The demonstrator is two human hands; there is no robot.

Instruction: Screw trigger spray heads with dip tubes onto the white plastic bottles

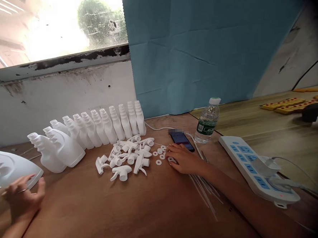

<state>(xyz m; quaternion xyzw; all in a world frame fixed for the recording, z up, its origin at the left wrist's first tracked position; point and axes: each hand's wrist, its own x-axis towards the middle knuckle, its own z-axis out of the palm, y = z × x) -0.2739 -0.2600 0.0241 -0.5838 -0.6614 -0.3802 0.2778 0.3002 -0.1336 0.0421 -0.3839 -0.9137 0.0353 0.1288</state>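
My right hand (183, 159) rests palm down on the brown table, fingers spread over several small white washers (159, 155). Just beyond its fingertips lies a black phone (182, 140). A heap of white trigger spray heads (129, 155) lies left of the washers. Behind them stands a curved row of several white plastic bottles (95, 132). My left hand (23, 197) is at the left edge, fingers loosely curled, touching a white bottle (9, 168) that lies on its side. Thin white tubes (205, 191) lie under my right forearm.
A clear water bottle (207, 121) with a green label stands right of the phone. A white and blue power strip (255, 170) with a plugged-in charger lies at the right. Yellow parts (287, 105) sit on the far wooden table. A blue sheet (210, 44) hangs behind.
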